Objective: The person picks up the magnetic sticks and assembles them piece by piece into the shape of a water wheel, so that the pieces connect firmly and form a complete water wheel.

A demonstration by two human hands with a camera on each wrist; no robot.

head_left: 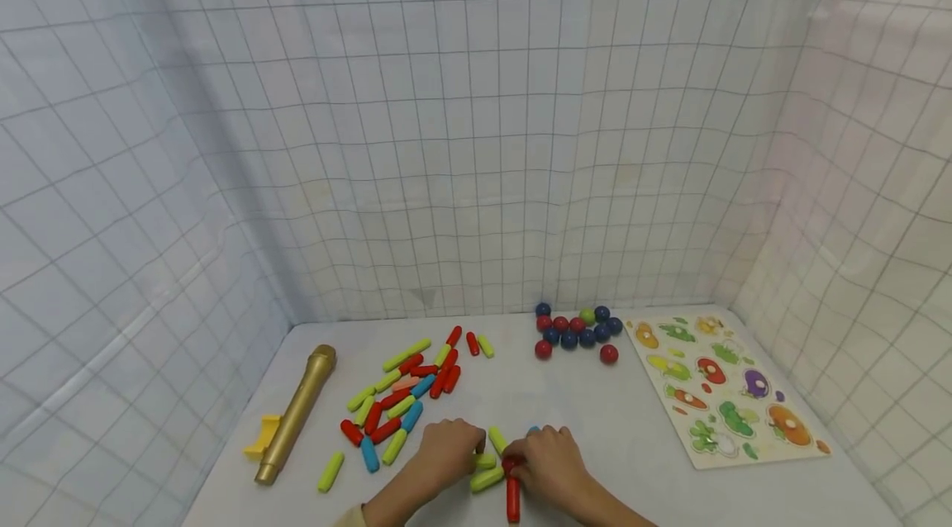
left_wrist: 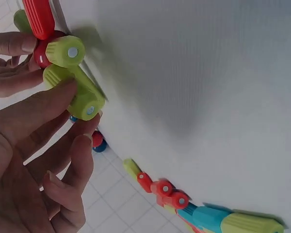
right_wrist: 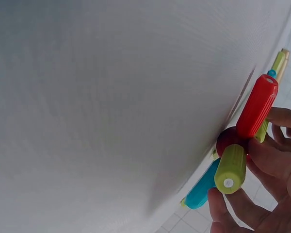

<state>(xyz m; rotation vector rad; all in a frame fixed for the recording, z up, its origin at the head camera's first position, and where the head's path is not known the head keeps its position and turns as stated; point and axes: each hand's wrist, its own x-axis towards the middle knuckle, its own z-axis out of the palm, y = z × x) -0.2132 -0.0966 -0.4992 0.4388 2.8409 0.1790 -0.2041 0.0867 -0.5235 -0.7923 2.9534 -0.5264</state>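
Note:
My left hand (head_left: 449, 451) pinches a yellow-green ribbed stick (left_wrist: 89, 104) with a pale dot on its end. Between the thumb and finger of my right hand (head_left: 549, 461) is a dark red ball (right_wrist: 228, 137). A red stick (head_left: 513, 500), another yellow-green stick (right_wrist: 231, 167) and a blue stick (right_wrist: 203, 187) extend around that ball; whether the blue one touches it I cannot tell. The stick in my left hand lies close beside the yellow-green one on the ball. One more yellow-green stick (head_left: 497, 439) shows between my hands, its far end partly hidden.
Many red, yellow-green and blue sticks (head_left: 397, 397) lie scattered to the left. Dark blue, red and green balls (head_left: 568, 339) cluster at the back. A gold microphone-like tube (head_left: 297, 415) rests on a yellow stand (head_left: 264, 438). A vegetable picture board (head_left: 714, 453) lies right.

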